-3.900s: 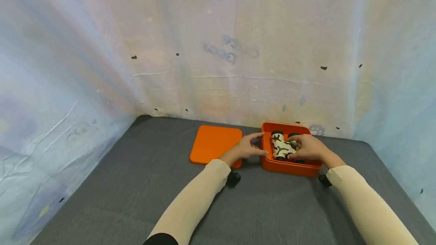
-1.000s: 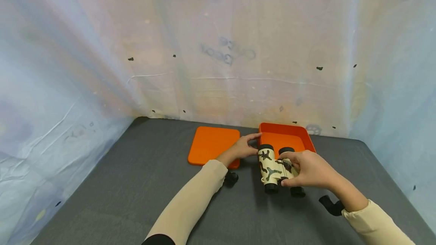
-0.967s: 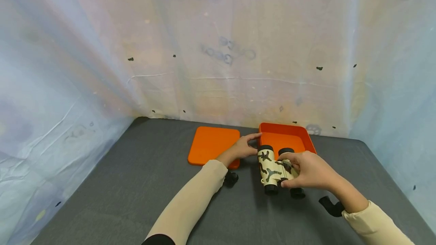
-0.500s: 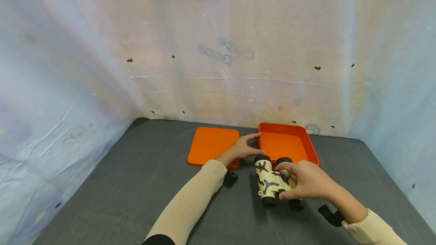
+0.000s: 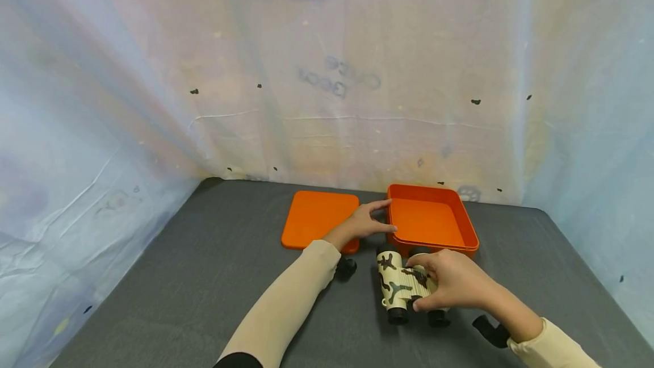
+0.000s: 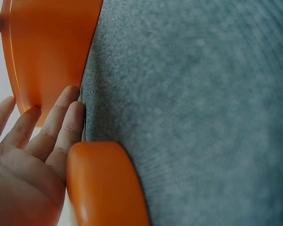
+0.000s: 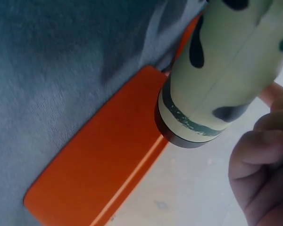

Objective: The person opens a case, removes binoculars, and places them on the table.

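Note:
Toy binoculars (image 5: 395, 284) in cream and dark camouflage, with black ends, are in front of the orange box (image 5: 433, 246). My right hand (image 5: 455, 280) grips them from above by the right barrel, fingers at the far side and thumb at the near side. One barrel (image 7: 212, 70) fills the upper right of the right wrist view. My left hand (image 5: 364, 223) rests at the box's left side, fingertips on its wall. Seen from the left wrist, its fingers (image 6: 56, 122) are straight against that wall. The open box holds nothing inside.
An orange lid (image 5: 319, 217) lies flat left of the box, partly under my left forearm. The dark grey table (image 5: 214, 277) meets a pale patterned curtain (image 5: 337, 72) behind the box and at both sides.
My right hand has lifted the binoculars out of the box and brought them toward me, lowering them in front of it. My left hand has stayed at the box's side.

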`<state>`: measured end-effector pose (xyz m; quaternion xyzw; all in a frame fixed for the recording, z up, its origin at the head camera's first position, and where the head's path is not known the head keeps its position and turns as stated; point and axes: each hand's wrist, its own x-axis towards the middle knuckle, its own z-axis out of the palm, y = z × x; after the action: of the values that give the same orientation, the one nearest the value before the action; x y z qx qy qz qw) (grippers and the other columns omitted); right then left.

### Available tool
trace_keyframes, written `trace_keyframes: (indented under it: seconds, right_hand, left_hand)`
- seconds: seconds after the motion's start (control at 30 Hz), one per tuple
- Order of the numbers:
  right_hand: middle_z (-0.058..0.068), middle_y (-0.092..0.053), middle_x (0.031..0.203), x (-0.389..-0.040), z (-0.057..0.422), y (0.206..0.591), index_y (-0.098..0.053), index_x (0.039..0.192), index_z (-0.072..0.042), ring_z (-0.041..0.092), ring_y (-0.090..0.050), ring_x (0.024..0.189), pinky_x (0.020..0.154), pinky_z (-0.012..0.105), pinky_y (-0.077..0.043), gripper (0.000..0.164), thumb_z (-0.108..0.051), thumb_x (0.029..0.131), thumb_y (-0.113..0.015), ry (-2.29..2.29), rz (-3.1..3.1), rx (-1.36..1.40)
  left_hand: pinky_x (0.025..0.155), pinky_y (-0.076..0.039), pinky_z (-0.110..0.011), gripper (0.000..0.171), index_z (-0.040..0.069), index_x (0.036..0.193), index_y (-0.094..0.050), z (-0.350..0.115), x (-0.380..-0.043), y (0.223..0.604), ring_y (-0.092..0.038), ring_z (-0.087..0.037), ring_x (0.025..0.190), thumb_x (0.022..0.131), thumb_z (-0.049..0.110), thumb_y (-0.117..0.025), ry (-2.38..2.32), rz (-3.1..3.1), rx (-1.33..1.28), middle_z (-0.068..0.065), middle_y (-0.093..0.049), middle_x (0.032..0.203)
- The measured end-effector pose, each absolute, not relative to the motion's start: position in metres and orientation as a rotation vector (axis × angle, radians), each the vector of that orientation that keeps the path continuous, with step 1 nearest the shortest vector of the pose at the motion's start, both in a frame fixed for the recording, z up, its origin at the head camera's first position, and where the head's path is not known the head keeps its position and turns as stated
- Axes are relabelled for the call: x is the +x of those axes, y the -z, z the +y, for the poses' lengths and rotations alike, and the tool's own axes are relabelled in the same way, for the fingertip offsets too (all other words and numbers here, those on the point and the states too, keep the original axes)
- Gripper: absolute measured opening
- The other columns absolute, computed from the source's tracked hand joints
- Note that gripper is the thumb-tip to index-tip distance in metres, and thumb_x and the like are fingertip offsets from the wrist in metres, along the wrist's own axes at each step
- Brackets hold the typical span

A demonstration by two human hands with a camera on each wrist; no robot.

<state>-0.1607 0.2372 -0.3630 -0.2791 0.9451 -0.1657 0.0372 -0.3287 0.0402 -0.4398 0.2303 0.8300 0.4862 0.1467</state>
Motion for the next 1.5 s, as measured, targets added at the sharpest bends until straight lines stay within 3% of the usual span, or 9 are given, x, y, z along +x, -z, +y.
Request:
trace_keyframes:
  seconds: [0.5, 0.87, 1.1, 1.3, 1.5]
  right_hand:
    - [-0.02, -0.05, 0.059, -0.164, 0.231, 0.381, -0.068, 0.113, -0.016, -0.004, -0.043, 0.054, 0.052, 0.02, -0.04, 0.062, -0.051, 0.065, -0.084, 0.519, 2.858, -0.865]
    - [-0.018, -0.046, 0.056, -0.167, 0.227, 0.394, -0.069, 0.112, -0.017, -0.003, -0.036, 0.048, 0.046, 0.018, -0.036, 0.06, -0.05, 0.064, -0.085, 0.532, 2.851, -0.872]
    - [-0.02, -0.054, 0.065, -0.169, 0.224, 0.398, -0.068, 0.112, -0.017, -0.004, -0.043, 0.055, 0.051, 0.019, -0.04, 0.063, -0.053, 0.063, -0.084, 0.498, 2.856, -0.875]
    - [-0.02, -0.055, 0.067, -0.168, 0.223, 0.399, -0.068, 0.113, -0.017, -0.003, -0.043, 0.056, 0.052, 0.02, -0.039, 0.066, -0.055, 0.062, -0.084, 0.478, 2.861, -0.872]
    - [-0.019, -0.043, 0.059, -0.167, 0.225, 0.396, -0.067, 0.115, -0.02, -0.003, -0.035, 0.05, 0.047, 0.018, -0.032, 0.062, -0.056, 0.066, -0.082, 0.452, 2.887, -0.922]
  left_hand:
    - [0.101, -0.047, -0.045, 0.075, 0.038, 0.146, -0.04, 0.039, -0.323, 0.437, -0.043, -0.028, 0.137, 0.081, 0.042, -0.076, -1.43, 2.371, 0.632, 0.0, -0.039, 0.154]
    - [0.1, -0.048, -0.043, 0.075, 0.039, 0.146, -0.04, 0.038, -0.322, 0.437, -0.044, -0.027, 0.136, 0.08, 0.042, -0.077, -1.453, 2.354, 0.622, 0.002, -0.041, 0.152]
    - [0.083, -0.052, -0.033, 0.075, 0.039, 0.145, -0.041, 0.039, -0.324, 0.438, -0.053, -0.026, 0.125, 0.08, 0.041, -0.077, -1.452, 2.357, 0.632, 0.003, -0.04, 0.153]
    - [0.087, -0.052, -0.035, 0.076, 0.04, 0.145, -0.041, 0.039, -0.323, 0.437, -0.049, -0.027, 0.131, 0.079, 0.042, -0.078, -1.457, 2.333, 0.599, 0.002, -0.04, 0.152]
    - [0.08, -0.054, -0.031, 0.076, 0.034, 0.147, -0.04, 0.039, -0.323, 0.437, -0.062, -0.022, 0.11, 0.081, 0.038, -0.077, -1.477, 2.335, 0.654, -0.001, -0.042, 0.151]
